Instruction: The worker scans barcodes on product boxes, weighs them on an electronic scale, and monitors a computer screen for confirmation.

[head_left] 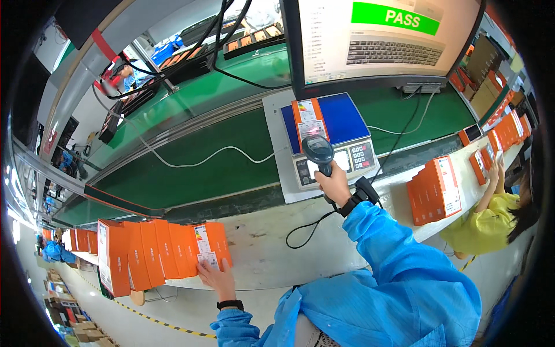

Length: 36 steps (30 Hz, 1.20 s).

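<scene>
My right hand (335, 184) is closed around the handle of a black barcode scanner (318, 151). The scanner's head is over the lower end of an orange box (309, 113) with white labels, and a reddish glow shows on that label. This box lies on the blue plate of a weighing scale (347, 118). At the left, my left hand (217, 280) grips the lower end of a labelled orange box (222, 240), the rightmost in a row of upright orange boxes (151, 254). Its palm side is hidden.
A monitor (387, 43) with a green banner stands behind the scale. More orange boxes (433, 191) stand at right, near a person in yellow (491, 217). White and black cables cross the green conveyor (219, 173). The pale bench (272, 231) runs along the front.
</scene>
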### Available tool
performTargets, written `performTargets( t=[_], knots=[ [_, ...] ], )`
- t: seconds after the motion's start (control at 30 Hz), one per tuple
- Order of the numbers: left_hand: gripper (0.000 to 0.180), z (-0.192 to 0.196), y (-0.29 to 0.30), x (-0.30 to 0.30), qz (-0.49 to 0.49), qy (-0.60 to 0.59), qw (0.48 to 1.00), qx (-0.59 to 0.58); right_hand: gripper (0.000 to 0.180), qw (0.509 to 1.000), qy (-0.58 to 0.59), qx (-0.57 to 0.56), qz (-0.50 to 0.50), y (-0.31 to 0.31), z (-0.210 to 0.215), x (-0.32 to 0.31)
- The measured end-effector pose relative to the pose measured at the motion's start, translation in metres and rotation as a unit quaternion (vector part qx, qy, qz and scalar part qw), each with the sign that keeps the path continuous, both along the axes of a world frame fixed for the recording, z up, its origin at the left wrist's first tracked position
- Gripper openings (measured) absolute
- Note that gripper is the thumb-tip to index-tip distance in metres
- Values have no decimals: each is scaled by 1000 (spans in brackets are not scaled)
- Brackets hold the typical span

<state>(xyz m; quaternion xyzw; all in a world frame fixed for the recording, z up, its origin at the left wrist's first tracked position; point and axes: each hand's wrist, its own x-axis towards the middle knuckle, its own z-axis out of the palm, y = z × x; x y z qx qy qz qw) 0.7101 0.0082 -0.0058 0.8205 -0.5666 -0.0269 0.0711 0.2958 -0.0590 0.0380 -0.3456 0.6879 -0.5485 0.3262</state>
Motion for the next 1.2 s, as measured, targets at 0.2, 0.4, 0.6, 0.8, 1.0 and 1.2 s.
performTargets(
  t=[0.2,0.4,0.6,0.8,1.0,1.2],
  knots=[
    [73,-23,-11,7,-29,-15,999,-1,40,1000,0,13,-8,2,-1,-1],
    [72,-23,-13,4,-19,-16,1000,7,39,1000,23,18,-13,4,-2,-2],
    [70,-24,-13,5,-12,-33,999,21,40,1000,16,18,-16,7,4,2],
    [70,-32,-17,13,-19,-42,999,3,48,997,-6,59,48,23,0,5],
    [71,-88,-22,36,-41,-87,993,-70,49,954,179,173,167,69,-68,19],
    [73,-86,-17,36,-216,-291,924,-124,64,925,192,220,244,86,-92,4]
  ],
)
